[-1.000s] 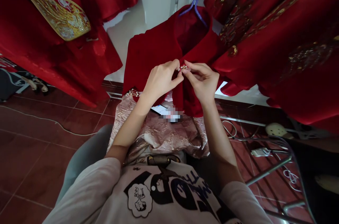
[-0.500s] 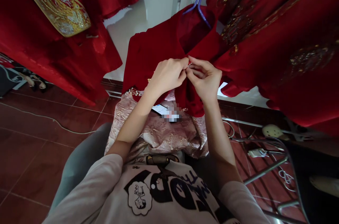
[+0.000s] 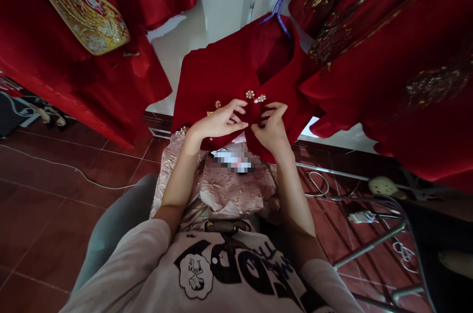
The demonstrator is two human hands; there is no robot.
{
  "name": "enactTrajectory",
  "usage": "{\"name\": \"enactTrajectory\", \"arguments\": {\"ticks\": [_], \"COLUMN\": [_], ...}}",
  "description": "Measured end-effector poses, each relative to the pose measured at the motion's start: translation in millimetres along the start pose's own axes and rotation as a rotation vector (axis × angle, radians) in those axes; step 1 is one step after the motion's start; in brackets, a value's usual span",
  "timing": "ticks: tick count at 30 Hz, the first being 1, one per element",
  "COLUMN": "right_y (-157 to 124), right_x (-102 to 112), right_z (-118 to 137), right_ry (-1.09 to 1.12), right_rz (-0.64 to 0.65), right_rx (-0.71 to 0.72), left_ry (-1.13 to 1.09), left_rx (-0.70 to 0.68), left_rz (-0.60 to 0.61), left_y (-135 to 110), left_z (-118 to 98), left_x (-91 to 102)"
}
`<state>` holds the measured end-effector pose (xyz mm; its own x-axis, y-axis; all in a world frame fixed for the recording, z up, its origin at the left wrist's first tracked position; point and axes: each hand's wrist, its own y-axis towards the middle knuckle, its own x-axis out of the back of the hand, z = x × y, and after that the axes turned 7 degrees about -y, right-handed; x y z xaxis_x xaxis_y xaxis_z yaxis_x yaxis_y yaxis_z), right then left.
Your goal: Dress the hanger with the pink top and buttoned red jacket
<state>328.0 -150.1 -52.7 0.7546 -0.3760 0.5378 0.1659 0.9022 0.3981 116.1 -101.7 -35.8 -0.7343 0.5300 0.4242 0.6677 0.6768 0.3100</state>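
Note:
A red garment hangs before me on a purple hanger. Two flower-shaped ornaments with pearly, gold-toned petals, a left one and a right one, show at its front opening, close together. My left hand lies against the cloth left of the opening, fingers apart and holding nothing I can see. On the other side, just below the right ornament, my right hand has loosely bent, parted fingers. Under the hands, a phone, partly blurred out, rests on shiny pink fabric over my lap.
More red garments hang close by: one with a gold embroidered panel at left, another with gold beadwork at right. A metal-framed chair stands at lower right. Cables and a white adapter lie near it.
Both hands have let go of the spot at the opening where they were pinching, and moved down and apart. The two flower ornaments there now show.

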Motion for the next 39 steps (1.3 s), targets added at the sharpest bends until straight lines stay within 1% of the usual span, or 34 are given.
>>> {"name": "enactTrajectory", "arguments": {"ticks": [1, 3, 5, 6, 8, 10, 11, 12, 14, 16, 18, 20, 22, 23, 25, 27, 28, 29, 31, 34, 37, 39], "right_y": [3.4, 11.0, 17.8, 20.4, 23.2, 22.7, 21.4, 19.5, 14.9, 10.5, 7.5, 5.9, 4.5, 3.4, -0.3, -5.9, -8.9, -11.7, -15.3, -11.8, 0.5, 8.9], "right_x": [4.5, 18.3, 35.8, 44.5, 59.0, 67.3, 69.0, 69.2, 67.0, 63.7, 61.2, 59.4, 58.0, 57.6, 57.8, 59.9, 61.4, 63.1, 65.6, 62.9, 48.2, 32.2], "right_z": [-3.3, -8.8, -13.1, -14.8, -16.9, -16.0, -14.3, -11.8, -5.5, 0.4, 3.3, 2.9, 0.9, 0.3, 1.8, 7.2, 10.7, 14.1, 18.3, 13.0, -4.5, -17.6], "right_ry": [-0.035, -0.094, -0.108, -0.089, -0.003, 0.099, 0.143, 0.18, 0.242, 0.27, 0.253, 0.204, 0.13, 0.076, -0.043, -0.106, -0.105, -0.092, -0.086, -0.22, -0.358, -0.376], "right_rz": [0.012, 0.079, 0.178, 0.218, 0.255, 0.262, 0.268, 0.291, 0.386, 0.497, 0.569, 0.583, 0.575, 0.573, 0.583, 0.614, 0.627, 0.636, 0.645, 0.665, 0.656, 0.622], "right_rx": [-0.064, -0.173, -0.231, -0.234, -0.19, -0.132, -0.115, -0.104, -0.083, -0.034, 0.023, 0.06, 0.04, 0.01, -0.038, -0.015, 0.017, 0.048, 0.075, 0.036, -0.02, 0.004], "left_ry": [-0.011, -0.041, -0.077, -0.081, -0.053, -0.05, -0.088, -0.149, -0.281, -0.35, -0.353, -0.306, -0.195, -0.105, 0.104, 0.258, 0.294, 0.303, 0.28, 0.226, 0.197, 0.208], "left_rx": [0.027, 0.046, 0.055, 0.073, 0.129, 0.201, 0.238, 0.274, 0.335, 0.374, 0.401, 0.409, 0.397, 0.385, 0.367, 0.362, 0.361, 0.364, 0.371, 0.371, 0.342, 0.334], "left_rz": [0.055, 0.145, 0.186, 0.186, 0.139, 0.088, 0.079, 0.081, 0.09, 0.052, 0.021, 0.035, 0.022, -0.034, -0.217, -0.385, -0.425, -0.435, -0.417, -0.391, -0.382, -0.405], "left_y": [-2.8, -5.2, -2.4, 0.5, 7.1, 12.2, 13.6, 14.2, 13.1, 10.4, 7.5, 5.2, 3.7, 3.3, 3.1, 3.3, 3.2, 2.8, 0.7, -4.6, -9.1, -9.9], "left_z": [3.9, 11.8, 19.3, 22.4, 26.0, 24.4, 21.4, 17.4, 7.8, -0.5, -4.8, -5.8, -5.4, -5.4, -6.0, -7.6, -8.6, -9.7, -12.0, -14.6, -16.2, -17.2], "left_x": [3.3, 5.9, 3.0, -0.2, -8.0, -15.1, -17.5, -18.9, -18.7, -15.7, -11.7, -7.7, -4.0, -2.4, 0.6, 2.8, 3.6, 4.3, 5.8, 9.7, 14.6, 16.5]}}
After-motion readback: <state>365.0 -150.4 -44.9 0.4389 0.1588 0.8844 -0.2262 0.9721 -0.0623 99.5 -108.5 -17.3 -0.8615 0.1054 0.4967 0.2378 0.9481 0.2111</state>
